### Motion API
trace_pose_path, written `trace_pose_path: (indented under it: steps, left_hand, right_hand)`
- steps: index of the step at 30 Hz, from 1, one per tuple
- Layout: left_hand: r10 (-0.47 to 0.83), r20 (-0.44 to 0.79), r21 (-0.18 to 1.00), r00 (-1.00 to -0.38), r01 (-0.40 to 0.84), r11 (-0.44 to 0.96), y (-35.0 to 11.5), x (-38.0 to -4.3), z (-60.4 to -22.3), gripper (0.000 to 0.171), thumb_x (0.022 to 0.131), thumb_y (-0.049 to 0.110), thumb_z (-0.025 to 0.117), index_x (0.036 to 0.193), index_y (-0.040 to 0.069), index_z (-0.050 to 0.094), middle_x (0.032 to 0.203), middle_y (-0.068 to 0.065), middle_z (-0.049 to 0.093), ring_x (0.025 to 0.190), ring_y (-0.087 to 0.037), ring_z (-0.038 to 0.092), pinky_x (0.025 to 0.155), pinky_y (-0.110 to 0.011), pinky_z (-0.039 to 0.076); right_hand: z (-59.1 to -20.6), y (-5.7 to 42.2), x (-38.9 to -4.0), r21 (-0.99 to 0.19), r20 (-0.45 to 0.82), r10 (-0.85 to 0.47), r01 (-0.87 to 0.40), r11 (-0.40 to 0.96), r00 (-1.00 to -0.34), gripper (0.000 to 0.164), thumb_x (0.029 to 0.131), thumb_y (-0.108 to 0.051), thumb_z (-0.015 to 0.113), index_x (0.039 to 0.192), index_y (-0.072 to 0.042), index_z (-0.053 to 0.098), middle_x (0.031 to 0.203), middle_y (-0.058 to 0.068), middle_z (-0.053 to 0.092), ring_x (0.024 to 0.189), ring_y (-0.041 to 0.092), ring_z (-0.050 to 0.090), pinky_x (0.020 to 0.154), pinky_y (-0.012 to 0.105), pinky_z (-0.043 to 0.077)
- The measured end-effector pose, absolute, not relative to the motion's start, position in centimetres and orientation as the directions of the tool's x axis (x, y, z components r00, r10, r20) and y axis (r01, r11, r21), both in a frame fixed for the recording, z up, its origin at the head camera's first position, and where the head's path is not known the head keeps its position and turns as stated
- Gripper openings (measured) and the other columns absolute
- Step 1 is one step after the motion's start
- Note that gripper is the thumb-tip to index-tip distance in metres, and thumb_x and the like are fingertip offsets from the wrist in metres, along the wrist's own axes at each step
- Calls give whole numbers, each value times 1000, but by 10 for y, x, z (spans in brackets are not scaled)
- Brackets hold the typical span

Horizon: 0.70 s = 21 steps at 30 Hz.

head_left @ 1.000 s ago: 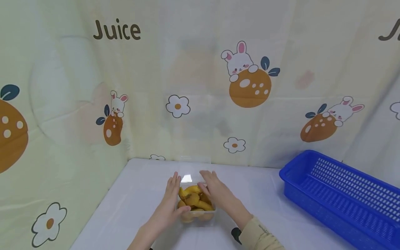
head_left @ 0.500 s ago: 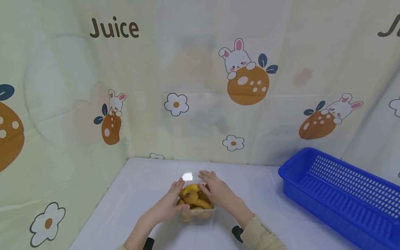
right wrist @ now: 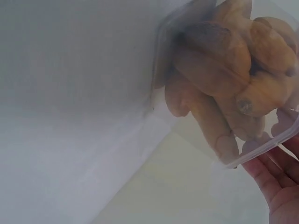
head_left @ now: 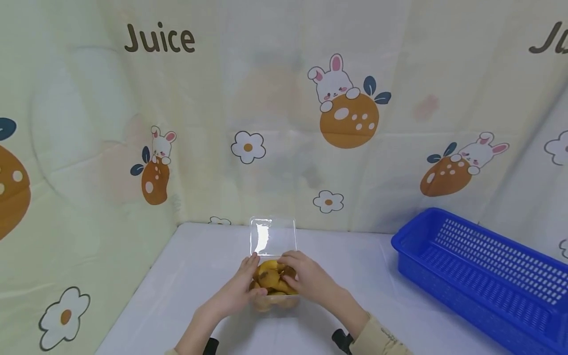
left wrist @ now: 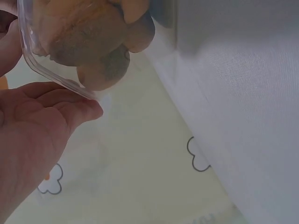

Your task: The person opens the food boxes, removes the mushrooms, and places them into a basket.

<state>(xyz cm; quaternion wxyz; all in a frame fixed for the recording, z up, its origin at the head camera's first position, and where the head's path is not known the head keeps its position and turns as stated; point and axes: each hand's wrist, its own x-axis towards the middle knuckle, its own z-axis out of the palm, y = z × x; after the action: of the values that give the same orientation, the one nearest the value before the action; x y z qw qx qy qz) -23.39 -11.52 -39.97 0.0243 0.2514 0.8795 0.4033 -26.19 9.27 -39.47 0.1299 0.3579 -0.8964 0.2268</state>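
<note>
A clear plastic box (head_left: 276,299) sits on the white table, filled with yellow-brown, mushroom-like pieces (head_left: 268,278), some rounded and some stem-shaped. Its clear lid (head_left: 279,235) stands raised at the back. Along the box's left side lies my left hand (head_left: 237,290), fingers extended and thumb near the front corner; the left wrist view shows fingertips (left wrist: 93,109) right at the rim. From the right, my right hand (head_left: 310,278) reaches over the rim, its fingers and thumb apart above the pieces. Through the box wall (right wrist: 161,60), the right wrist view shows the pieces piled closely.
At the right of the table (head_left: 195,276) stands a blue perforated plastic basket (head_left: 443,291). A patterned curtain (head_left: 275,98) with rabbits, oranges and flowers hangs behind the table and along its left side. Dark wrist gear (head_left: 341,340) shows by the right sleeve.
The lid now shows upright behind the box; before, it was hardly visible apart from a bright reflection. My right hand has come slightly lower over the pieces. My left fingers have shifted slightly inward.
</note>
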Motion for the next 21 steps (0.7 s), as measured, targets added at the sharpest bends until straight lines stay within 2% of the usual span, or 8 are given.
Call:
trace_pose_path:
  steps: [21]
  left_hand:
    - [472, 151, 717, -869, 425, 553, -119, -235, -398, 70, 91, 14, 59, 140, -14, 18, 148, -29, 10, 135, -43, 3, 106, -55, 12]
  right_hand:
    - [-405, 82, -281, -450, 440, -560, -712, 539, -702, 37, 73, 7, 73, 108, 3, 62, 104, 8, 63, 94, 20, 59, 82, 29, 51]
